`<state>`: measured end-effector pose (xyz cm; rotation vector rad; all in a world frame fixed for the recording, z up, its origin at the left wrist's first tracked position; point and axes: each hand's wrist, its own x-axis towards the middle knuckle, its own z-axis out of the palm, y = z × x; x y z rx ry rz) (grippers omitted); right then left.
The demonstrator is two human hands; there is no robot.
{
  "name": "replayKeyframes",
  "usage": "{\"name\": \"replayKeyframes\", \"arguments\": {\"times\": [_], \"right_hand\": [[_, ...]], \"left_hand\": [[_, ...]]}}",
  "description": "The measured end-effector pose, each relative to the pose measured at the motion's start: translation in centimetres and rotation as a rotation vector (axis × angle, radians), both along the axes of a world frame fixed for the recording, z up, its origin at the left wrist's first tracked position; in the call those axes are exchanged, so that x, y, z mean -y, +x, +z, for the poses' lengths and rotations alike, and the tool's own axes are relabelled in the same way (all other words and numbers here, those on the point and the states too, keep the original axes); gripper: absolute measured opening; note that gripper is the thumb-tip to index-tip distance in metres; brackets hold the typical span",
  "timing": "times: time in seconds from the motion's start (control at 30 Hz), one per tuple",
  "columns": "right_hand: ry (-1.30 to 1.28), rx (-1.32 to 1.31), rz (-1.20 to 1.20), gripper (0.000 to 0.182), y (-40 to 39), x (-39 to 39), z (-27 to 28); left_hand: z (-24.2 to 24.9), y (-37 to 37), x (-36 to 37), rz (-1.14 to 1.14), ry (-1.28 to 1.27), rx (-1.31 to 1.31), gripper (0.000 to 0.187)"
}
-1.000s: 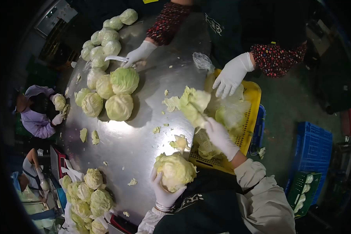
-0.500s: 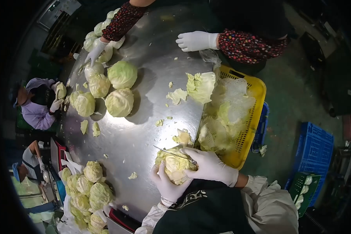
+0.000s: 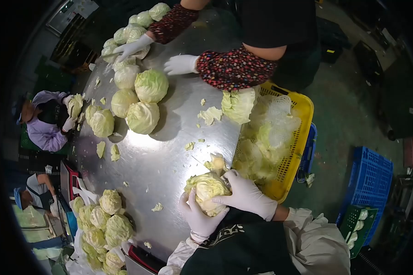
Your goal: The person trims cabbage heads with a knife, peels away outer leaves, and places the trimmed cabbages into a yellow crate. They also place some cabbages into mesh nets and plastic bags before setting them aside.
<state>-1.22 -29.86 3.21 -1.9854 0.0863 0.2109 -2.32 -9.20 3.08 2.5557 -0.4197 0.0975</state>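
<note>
At the far left, a co-worker in a lilac top [image 3: 46,133] holds a leafy cabbage [image 3: 75,105] at the edge of the shiny metal table [image 3: 147,183]. Near left, pale green cabbages [image 3: 98,229] lie heaped; farther off, more round cabbages [image 3: 143,118] stand grouped. Above these, a white-gloved co-worker's hand [image 3: 133,47] reaches over wrapped cabbages [image 3: 135,33], and the other co-worker's hand [image 3: 181,65], below a floral sleeve [image 3: 234,68], hovers over the table.

At the near edge, the white-gloved left hand [image 3: 202,216] cups the partly stripped, pale yellow-green cabbage head [image 3: 209,192] from below left, fingers curved wide around it. The white-gloved right hand [image 3: 250,196] presses against its right side; whether it also grips a tool, I cannot tell. Just beyond the head lies a pale cut chunk [image 3: 217,162]. Farther right, a broad green leaf [image 3: 237,105] lies beside the yellow plastic basket [image 3: 300,130], which holds leaves and white netting [image 3: 278,107].
</note>
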Motion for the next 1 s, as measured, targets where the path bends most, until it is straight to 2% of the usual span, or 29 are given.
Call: {"name": "replayKeyframes", "arguments": {"times": [0.03,0.07,0.2,0.27,0.3,0.37,0.4,0.5,0.53,0.6,0.63,0.7,0.73,0.77,0.83,1.0], "right_hand": [[0.081,-0.045,-0.007,0.069,0.1,0.0,-0.1],[0.001,-0.001,0.057,0.063,0.3,0.7,0.4],[-0.096,0.127,0.061,0.053,-0.3,1.7,-0.8],[0.177,0.209,0.136,0.037,0.0,2.8,-1.4],[0.177,0.213,0.142,0.037,0.2,3.2,-1.6],[0.17,-0.106,0.117,0.025,0.3,3.6,-2.1],[0.22,0.003,-0.026,0.018,0.1,3.5,-3.2],[-0.168,0.12,-0.185,0.023,0.5,4.6,-9.0],[-0.165,0.124,-0.183,0.023,0.9,4.4,-8.1],[0.167,0.003,-0.025,0.032,1.2,3.5,-3.4],[0.25,-0.126,0.04,0.044,1.5,2.9,-1.0],[0.128,0.027,0.216,0.053,2.0,1.3,-1.0],[0.136,-0.014,0.253,0.059,2.2,1.1,-0.5],[0.135,-0.011,0.251,0.059,2.3,1.3,-0.7],[0.28,-0.021,0.365,0.058,2.3,2.2,-1.3],[0.251,-0.003,0.379,0.05,1.6,2.3,-1.5]], "left_hand": [[0.0,0.0,0.0,0.0,-0.008,-0.01,0.118],[0.1,0.1,0.0,-0.001,-0.007,-0.012,0.118],[0.1,0.2,0.2,-0.011,-0.016,-0.057,0.119],[0.3,0.5,-0.1,-0.003,-0.03,-0.109,0.12],[0.2,0.8,-0.5,-0.023,-0.032,-0.089,0.119],[0.1,1.1,-1.5,-0.042,-0.03,-0.072,0.119],[-0.1,1.2,-2.1,-0.075,-0.09,-0.099,0.118],[-1.5,0.9,-5.0,-0.141,-0.187,-0.149,0.114],[-1.6,0.8,-5.5,-0.164,-0.219,-0.184,0.112],[-0.7,0.6,-5.1,-0.211,-0.149,-0.2,0.114],[-0.1,0.6,-4.4,-0.264,-0.089,-0.209,0.117],[0.9,0.4,-2.5,-0.248,-0.069,-0.234,0.11],[0.8,0.3,-1.9,-0.257,-0.056,-0.182,0.108],[0.8,0.4,-1.6,-0.268,-0.045,-0.13,0.106],[0.5,0.4,-1.9,-0.223,-0.146,-0.196,0.102],[0.3,0.7,-2.3,-0.29,-0.121,-0.233,0.099]]}}
